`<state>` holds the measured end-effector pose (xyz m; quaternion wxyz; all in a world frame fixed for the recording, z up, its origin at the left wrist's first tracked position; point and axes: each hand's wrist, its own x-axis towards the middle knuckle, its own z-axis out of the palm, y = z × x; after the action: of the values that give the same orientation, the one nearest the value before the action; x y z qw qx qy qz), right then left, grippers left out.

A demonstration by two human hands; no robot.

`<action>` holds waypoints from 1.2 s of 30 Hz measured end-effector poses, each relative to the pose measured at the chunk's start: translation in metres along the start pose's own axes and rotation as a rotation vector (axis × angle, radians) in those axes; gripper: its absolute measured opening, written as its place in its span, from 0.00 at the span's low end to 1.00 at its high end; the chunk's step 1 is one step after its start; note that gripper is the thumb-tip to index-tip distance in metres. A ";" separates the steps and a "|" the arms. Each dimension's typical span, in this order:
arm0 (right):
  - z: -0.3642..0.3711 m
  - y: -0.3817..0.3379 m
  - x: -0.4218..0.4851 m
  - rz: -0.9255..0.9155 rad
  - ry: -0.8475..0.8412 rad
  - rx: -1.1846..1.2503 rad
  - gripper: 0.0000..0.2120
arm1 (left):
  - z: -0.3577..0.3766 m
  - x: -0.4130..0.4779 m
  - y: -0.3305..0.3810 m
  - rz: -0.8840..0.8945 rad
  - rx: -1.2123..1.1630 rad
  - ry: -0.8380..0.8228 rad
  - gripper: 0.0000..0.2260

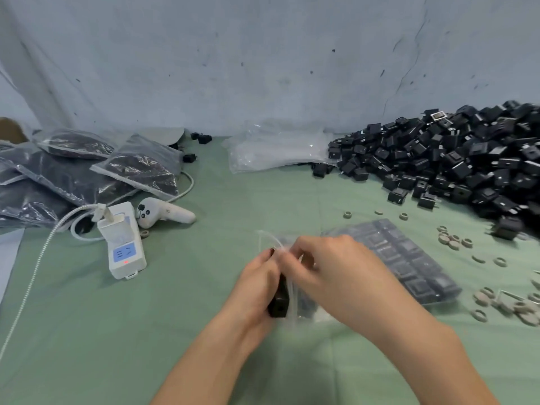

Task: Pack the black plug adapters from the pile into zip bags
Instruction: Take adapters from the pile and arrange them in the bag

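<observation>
Some filled bags upper left, huge pile upper right, so loads left.
Hands together: left hand grips adapter, right hand pinches zip bag.

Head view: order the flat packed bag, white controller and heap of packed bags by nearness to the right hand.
1. Flat packed bag, just right of the right hand.
2. White controller, to the left.
3. Heap of packed bags, far left.

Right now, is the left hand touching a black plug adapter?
Touching. The head view shows the left hand curled round the black plug adapter, its lower end showing beside the zip bag that the right hand pinches.
</observation>
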<state>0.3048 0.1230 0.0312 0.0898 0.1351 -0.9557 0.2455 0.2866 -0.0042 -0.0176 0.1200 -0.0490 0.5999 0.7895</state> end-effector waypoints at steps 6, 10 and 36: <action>-0.038 0.056 0.010 0.138 0.323 0.339 0.14 | 0.002 0.010 -0.007 0.133 0.104 0.192 0.07; -0.018 0.099 0.022 0.264 0.248 0.223 0.11 | -0.005 0.022 -0.012 0.170 0.197 0.160 0.07; 0.024 0.134 0.043 0.082 0.010 -0.040 0.14 | -0.049 0.026 0.006 0.410 0.995 -0.078 0.13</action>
<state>0.2213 0.2148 -0.0392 0.0870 0.0930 -0.9647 0.2304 0.2569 -0.0496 -0.0313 -0.0059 0.1613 0.8937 0.4186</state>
